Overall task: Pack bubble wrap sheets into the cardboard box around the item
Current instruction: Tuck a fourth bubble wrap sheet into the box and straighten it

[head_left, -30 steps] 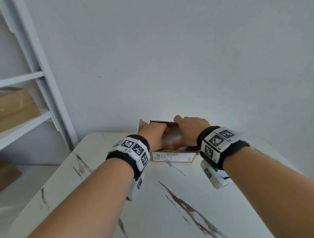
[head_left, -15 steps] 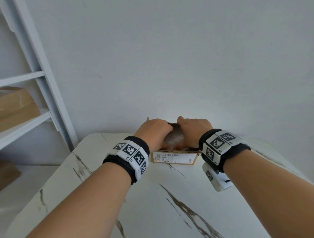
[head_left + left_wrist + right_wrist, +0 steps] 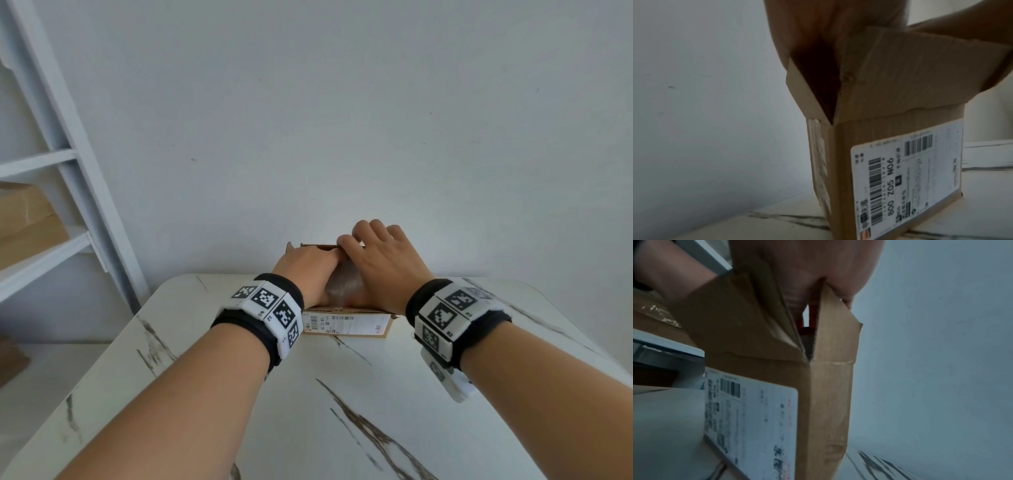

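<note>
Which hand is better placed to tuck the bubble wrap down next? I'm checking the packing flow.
Probably the left hand: it reaches down into the cardboard box against the bubble wrap. The right hand lies higher, fingers over the far rim, seemingly steadying.

Bare forearms, and each wrist wears a black band (image 3: pixel 260 334) carrying white blocks (image 3: pixel 274 305) printed with black square markers.

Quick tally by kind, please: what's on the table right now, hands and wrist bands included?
Cardboard box: 1
Bubble wrap: 1 wad showing, sheets not countable
Hands: 2, left hand and right hand
Wrist bands: 2, one and the other
Total: 6
</note>
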`<action>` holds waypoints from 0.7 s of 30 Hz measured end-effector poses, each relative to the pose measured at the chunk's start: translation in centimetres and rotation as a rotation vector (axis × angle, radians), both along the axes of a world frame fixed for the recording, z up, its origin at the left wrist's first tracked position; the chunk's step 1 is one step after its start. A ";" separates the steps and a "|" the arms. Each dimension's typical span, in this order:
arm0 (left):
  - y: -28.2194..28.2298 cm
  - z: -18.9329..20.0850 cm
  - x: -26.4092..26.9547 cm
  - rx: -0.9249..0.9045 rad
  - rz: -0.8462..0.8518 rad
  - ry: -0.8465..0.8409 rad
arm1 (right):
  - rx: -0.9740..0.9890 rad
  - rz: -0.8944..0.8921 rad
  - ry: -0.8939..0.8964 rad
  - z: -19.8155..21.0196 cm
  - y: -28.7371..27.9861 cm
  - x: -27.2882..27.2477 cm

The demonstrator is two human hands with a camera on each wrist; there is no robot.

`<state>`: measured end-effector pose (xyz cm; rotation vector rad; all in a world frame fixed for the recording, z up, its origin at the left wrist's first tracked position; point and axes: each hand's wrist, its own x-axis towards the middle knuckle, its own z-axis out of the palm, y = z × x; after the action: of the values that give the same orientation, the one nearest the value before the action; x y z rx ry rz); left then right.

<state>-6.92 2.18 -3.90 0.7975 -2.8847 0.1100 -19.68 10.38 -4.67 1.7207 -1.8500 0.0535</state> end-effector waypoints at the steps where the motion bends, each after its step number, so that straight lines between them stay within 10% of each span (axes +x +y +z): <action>1: 0.1 0.0 -0.1 -0.001 0.005 -0.014 | -0.033 0.030 0.011 0.0 0.0 0.0; 10: -0.6 -0.1 -0.4 0.060 0.042 -0.056 | 0.357 -0.039 -0.412 2.2 0.0 -0.1; 21: -1.9 -0.3 -1.7 0.069 0.056 -0.151 | 0.472 -0.077 -0.164 2.4 -0.8 1.2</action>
<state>-8.67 0.29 -4.22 0.9208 -3.0231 0.0809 -18.48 9.54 -2.30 2.0003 -2.1746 -0.3046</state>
